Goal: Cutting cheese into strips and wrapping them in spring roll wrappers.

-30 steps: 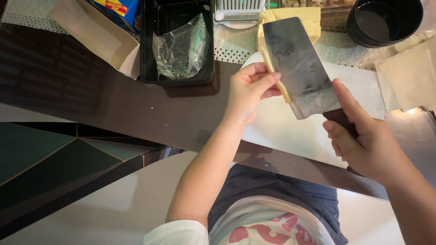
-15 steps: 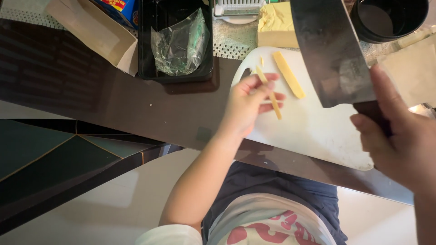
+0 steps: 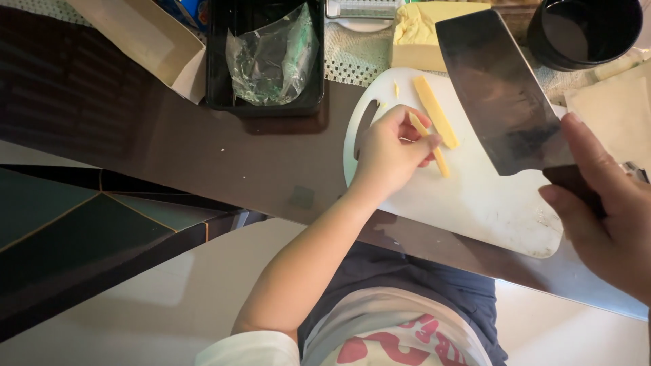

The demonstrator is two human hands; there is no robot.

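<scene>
My left hand (image 3: 390,152) pinches a thin yellow cheese strip (image 3: 441,161) just above the white cutting board (image 3: 475,203). A wider cheese strip (image 3: 435,110) lies on the board beside it. My right hand (image 3: 607,210) grips the dark handle of a broad cleaver (image 3: 502,88), its blade raised over the board's far right part. A block of yellow cheese (image 3: 424,34) sits past the board's far edge.
A black plastic tray (image 3: 220,81) with crumpled clear wrap (image 3: 271,57) stands at the far left of the board. A tan carton (image 3: 146,41), a black bowl (image 3: 583,30) and pale wrapper sheets (image 3: 614,112) surround it on the dark table (image 3: 135,135).
The cleaver lifted off the cheese and swung right. My left hand peeled a thin strip away and now lowers it toward the board; a wider strip lies there.
</scene>
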